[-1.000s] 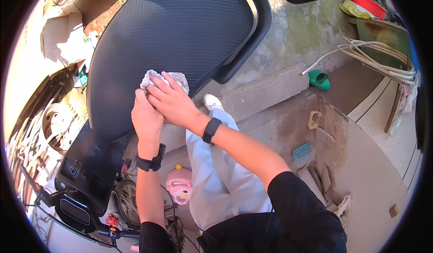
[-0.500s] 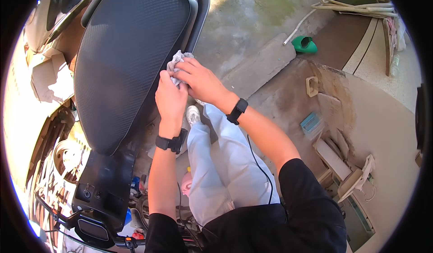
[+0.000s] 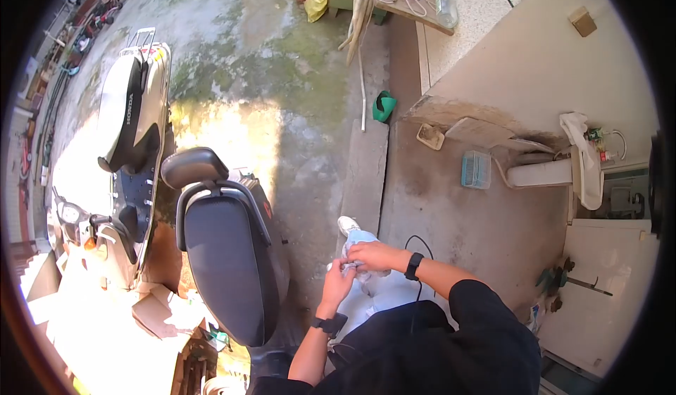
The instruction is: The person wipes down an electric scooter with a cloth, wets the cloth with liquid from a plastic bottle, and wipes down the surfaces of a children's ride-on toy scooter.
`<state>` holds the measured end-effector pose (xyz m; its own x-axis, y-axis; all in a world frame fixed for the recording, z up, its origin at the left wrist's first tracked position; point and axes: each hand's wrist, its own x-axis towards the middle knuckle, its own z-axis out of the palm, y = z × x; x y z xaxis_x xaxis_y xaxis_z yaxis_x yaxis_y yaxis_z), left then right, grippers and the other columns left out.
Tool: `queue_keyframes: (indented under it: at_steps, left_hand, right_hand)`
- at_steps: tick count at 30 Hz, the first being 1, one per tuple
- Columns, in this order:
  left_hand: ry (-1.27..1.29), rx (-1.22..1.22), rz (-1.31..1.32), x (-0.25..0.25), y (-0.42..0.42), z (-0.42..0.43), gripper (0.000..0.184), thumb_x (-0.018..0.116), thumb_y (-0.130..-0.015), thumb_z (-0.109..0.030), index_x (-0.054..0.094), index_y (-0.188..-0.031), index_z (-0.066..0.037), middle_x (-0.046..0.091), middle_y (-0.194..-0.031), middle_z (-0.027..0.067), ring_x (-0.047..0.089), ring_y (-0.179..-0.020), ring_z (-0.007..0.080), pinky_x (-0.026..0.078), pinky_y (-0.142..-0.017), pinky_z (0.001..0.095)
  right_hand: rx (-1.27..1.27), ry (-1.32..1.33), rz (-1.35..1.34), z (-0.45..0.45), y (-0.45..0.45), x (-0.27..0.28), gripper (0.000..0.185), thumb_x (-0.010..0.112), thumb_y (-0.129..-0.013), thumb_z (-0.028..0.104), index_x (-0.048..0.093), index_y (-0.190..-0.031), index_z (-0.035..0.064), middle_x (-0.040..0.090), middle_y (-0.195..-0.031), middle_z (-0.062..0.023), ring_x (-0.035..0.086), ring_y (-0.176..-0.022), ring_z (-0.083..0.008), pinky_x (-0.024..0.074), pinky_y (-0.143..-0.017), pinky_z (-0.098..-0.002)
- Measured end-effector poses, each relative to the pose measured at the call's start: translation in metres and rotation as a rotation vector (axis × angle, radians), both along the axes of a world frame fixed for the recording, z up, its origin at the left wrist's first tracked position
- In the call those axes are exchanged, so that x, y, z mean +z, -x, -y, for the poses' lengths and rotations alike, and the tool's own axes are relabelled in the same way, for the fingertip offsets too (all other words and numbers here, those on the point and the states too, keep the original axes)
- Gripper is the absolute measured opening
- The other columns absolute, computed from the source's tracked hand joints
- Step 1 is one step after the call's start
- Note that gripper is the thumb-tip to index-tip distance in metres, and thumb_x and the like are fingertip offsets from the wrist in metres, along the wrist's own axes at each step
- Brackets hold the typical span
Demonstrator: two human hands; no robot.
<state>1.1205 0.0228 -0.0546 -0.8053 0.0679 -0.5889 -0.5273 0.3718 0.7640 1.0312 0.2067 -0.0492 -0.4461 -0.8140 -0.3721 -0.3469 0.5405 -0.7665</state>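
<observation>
Head view: crumpled grey-white cloth (image 3: 348,264) is pinched btwn fingers of L hand (image 3: 336,286) & R hand (image 3: 380,255), near but clear of black, elongated, padded scooter seat (image 3: 224,258). Cloth-bunching step seems in hand; firm two-handed grip prob. needed next.

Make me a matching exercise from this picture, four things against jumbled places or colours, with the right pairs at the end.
1. Cloth
2. Padded backrest
3. Honda scooter
4. Plastic jug

A. Green
B. At the top end of the black scooter seat
C. Between the left hand and right hand
D. At the picture's left

Pairs: 1-C, 2-B, 3-D, 4-A.
</observation>
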Motion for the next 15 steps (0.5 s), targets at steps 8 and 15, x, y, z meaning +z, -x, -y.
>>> queue_keyframes:
  at_steps: [8, 15]
  left_hand:
    - [-0.387, -0.238, -0.125, 0.094, 0.212, -0.079, 0.05, 0.067, -0.097, -0.017, 0.047, -0.141, -0.003, 0.068, -0.114, 0.0093, 0.063, -0.102, 0.0127, 0.05, -0.087, 0.0274]
    - [-0.471, -0.149, 0.0, 0.128, 0.368, -0.153, 0.071, 0.068, -0.097, -0.017, 0.028, -0.154, -0.002, 0.065, -0.115, 0.0109, 0.064, -0.101, 0.0171, 0.053, -0.085, 0.0296]
  right_hand:
    - [-0.571, 0.232, -0.41, -0.117, 0.123, 0.105, 0.014, 0.073, -0.081, 0.011, 0.069, -0.094, 0.007, 0.066, -0.115, -0.0083, 0.063, -0.108, -0.0308, 0.0521, -0.091, -0.0401]
    - [-0.847, 0.354, -0.403, -0.168, 0.256, 0.141, 0.013, 0.074, -0.082, 0.012, 0.068, -0.089, 0.0037, 0.069, -0.114, -0.0089, 0.065, -0.104, -0.0308, 0.053, -0.089, -0.0389]
